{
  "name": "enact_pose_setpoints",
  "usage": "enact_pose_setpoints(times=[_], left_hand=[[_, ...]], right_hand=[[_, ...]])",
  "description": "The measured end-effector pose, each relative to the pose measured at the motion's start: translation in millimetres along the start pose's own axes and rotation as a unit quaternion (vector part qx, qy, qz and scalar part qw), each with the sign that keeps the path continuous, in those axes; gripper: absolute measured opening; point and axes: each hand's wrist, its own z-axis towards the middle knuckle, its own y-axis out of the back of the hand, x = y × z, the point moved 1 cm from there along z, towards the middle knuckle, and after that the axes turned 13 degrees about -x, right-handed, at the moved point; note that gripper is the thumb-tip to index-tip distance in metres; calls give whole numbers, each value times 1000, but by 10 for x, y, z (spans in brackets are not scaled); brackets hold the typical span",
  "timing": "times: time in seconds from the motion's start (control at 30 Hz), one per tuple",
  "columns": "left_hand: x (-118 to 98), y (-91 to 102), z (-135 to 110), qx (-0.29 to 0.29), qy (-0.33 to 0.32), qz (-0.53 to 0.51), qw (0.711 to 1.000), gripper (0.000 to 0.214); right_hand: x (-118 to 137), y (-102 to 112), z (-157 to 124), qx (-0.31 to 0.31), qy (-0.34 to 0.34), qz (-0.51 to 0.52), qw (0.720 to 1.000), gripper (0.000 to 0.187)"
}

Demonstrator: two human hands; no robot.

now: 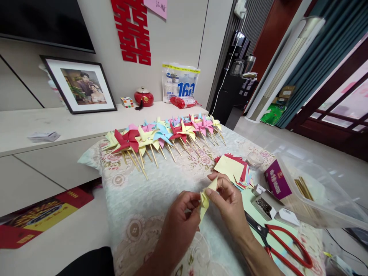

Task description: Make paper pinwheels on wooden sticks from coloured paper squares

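My left hand (179, 218) and my right hand (227, 201) meet over a floral-covered table (135, 203). Both pinch a small folded piece of yellow paper (206, 197) between thumb and fingers, the left from below, the right from the top and side. Just beyond my right hand lies a stack of cut paper squares (231, 168), yellow on top with red beneath. A row of finished paper pinwheels (161, 136) on wooden sticks lies across the far side of the table, in red, yellow, blue and pink.
Red-handled scissors (283, 239) lie near my right wrist. An open small box of pins (266, 205), a purple box (277, 180) and a clear plastic tub (319, 191) holding wooden sticks sit at the right. A low cabinet (57, 126) stands behind the table.
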Motion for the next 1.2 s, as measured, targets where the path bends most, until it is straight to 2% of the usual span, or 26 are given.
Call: enact_pose_setpoints(times=[0.13, 0.2, 0.27, 0.33, 0.5, 0.6, 0.73, 0.87, 0.93, 1.03, 1.1, 1.2], left_hand=[[8, 7, 42, 6, 20, -31, 999, 7], [-5, 10, 77, 8, 35, -70, 997, 10], [-31, 10, 109, -3, 54, -124, 991, 13], [-63, 7, 128, -16, 77, -170, 982, 15], [-98, -6, 114, -10, 106, -211, 972, 18], [-73, -17, 90, 12, 106, -217, 970, 15], [-72, -37, 74, 23, 108, -217, 970, 14], [-118, -14, 101, 5, 122, -234, 964, 17], [-126, 25, 131, -7, 130, -252, 959, 16], [-107, 94, 179, -14, 137, -284, 949, 16], [-89, 125, 199, -17, 140, -299, 944, 20], [-85, 132, 204, -12, 139, -308, 941, 24]], right_hand=[[7, -5, 3, -7, 20, 5, 1000, 22], [18, 0, -4, -15, 36, 16, 999, 17], [23, 3, -17, -20, 56, 8, 998, 19], [19, -3, -38, -13, 80, -23, 996, 27], [-28, -64, -109, 25, 157, -138, 978, 70], [-66, -88, -123, 28, 185, -170, 968, 77], [-69, -90, -115, 27, 193, -168, 966, 72], [-23, -65, -121, 28, 185, -139, 973, 68], [-12, -37, -118, 1, 168, -100, 981, 58], [-18, -5, -101, -39, 160, -71, 984, 25], [-20, -9, -91, -26, 171, -81, 982, 11], [-6, -45, -101, 24, 185, -95, 978, 15]])
